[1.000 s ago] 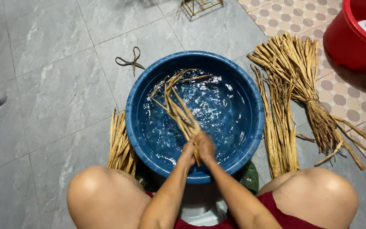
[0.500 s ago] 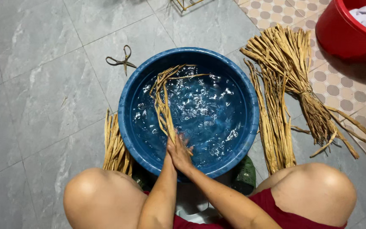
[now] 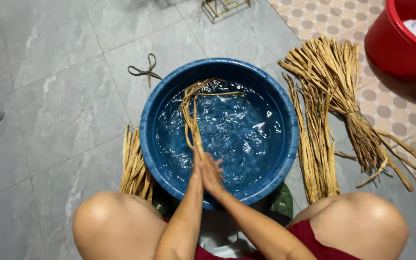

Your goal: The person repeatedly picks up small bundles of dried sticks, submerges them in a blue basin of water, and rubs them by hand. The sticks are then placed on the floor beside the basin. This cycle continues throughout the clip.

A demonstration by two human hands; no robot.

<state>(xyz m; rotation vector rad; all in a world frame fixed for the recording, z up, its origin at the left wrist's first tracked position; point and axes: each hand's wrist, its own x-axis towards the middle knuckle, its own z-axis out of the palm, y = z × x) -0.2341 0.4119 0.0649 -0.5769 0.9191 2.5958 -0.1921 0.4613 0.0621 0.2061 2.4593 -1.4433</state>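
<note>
Pressing between both hands (image 3: 207, 168), fingers (image 3: 214, 166) clasping soaked straw strands (image 3: 191, 120), over blue basin (image 3: 145, 139)

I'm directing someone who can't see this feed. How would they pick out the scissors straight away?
Start at the round blue basin of water in the middle of the grey tiled floor. Just beyond its far-left rim, apart from it, lie the scissors, flat on the tile with their looped handles pointing away from the basin. They are the only dark metal thing there; everything else near the basin is tan dried fibre strips.

Both hands, left hand (image 3: 197, 169) and right hand (image 3: 212, 172), press together around wet straw strips (image 3: 189, 118) in a blue basin (image 3: 291, 130) of water.
</note>
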